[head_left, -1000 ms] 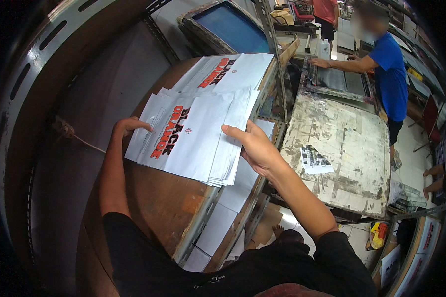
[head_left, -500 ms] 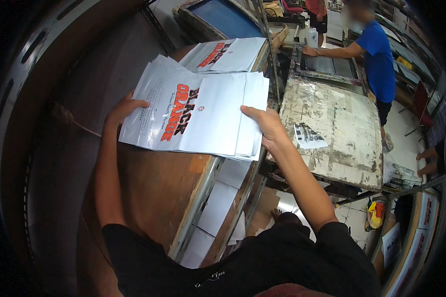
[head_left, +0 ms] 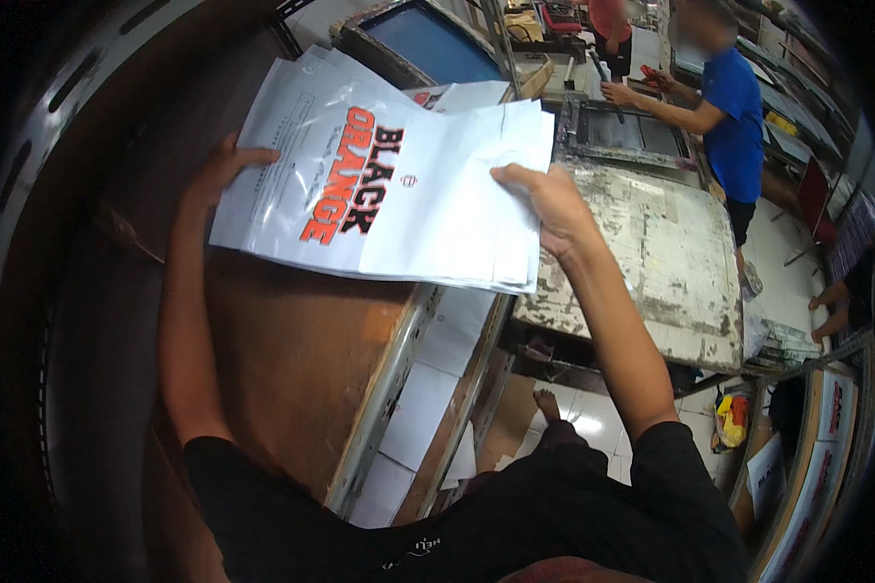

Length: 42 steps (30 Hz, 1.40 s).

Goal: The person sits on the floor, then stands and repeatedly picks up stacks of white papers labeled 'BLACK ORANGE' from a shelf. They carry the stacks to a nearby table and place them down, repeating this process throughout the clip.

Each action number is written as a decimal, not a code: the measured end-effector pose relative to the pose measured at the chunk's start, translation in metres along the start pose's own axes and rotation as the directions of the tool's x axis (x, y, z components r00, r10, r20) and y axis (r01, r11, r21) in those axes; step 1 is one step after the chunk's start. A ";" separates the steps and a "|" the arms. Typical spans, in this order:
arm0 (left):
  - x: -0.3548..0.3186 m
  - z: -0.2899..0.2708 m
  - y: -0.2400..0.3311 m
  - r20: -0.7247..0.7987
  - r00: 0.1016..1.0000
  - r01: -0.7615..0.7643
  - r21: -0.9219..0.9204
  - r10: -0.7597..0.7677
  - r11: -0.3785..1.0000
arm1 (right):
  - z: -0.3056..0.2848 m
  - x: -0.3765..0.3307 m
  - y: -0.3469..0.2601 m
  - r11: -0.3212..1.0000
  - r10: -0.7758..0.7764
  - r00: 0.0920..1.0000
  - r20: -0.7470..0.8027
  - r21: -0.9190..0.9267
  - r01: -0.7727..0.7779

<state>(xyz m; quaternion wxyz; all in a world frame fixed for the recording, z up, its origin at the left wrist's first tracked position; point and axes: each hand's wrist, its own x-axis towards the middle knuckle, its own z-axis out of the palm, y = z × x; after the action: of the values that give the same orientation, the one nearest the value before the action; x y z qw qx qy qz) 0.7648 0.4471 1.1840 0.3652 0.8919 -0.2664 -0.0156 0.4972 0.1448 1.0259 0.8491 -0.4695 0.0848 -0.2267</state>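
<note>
Printed white stack (head_left: 447,219) in 2 hands (head_left: 557,206)

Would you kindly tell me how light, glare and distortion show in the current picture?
All in the head view: the slotted grey metal beam bends along the dark left rim; the white tiled floor has a bright glare spot; the stack of white printed sheets catches a pale sheen; the brown wooden board is dimly lit.

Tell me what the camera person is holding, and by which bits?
A stack of white printed sheets: the left grip holds its left edge and the right grip its right edge, both thumbs on top.
</note>
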 end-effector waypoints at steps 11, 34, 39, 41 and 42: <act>0.209 0.019 0.035 0.205 0.979 -0.016 0.092 -0.003 0.996 | -0.031 0.194 -0.035 0.993 -0.116 0.992 0.055 0.021 0.115; 0.298 0.128 -0.064 0.312 0.759 0.463 0.357 -0.571 0.811 | -0.087 0.243 -0.015 0.830 -0.163 0.986 0.045 -0.534 0.161; 0.277 0.127 -0.049 0.364 0.825 0.401 0.165 -0.433 0.901 | -0.098 0.241 0.015 0.982 0.130 0.990 -0.048 0.147 -0.122; 0.267 0.124 -0.048 0.372 0.859 0.341 0.092 -0.350 0.935 | -0.096 0.237 0.012 0.980 0.110 0.993 0.030 0.165 -0.114; 0.259 0.118 -0.043 0.324 0.895 0.299 0.077 -0.308 0.951 | -0.096 0.237 0.009 0.979 0.097 0.993 0.061 0.177 -0.106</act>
<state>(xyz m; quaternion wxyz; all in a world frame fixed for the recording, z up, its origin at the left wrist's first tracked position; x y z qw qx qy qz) 0.9808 0.2706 1.1119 0.2968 0.9116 -0.1818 -0.2188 0.6743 -0.0343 0.9826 0.9003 -0.3919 0.0658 -0.1775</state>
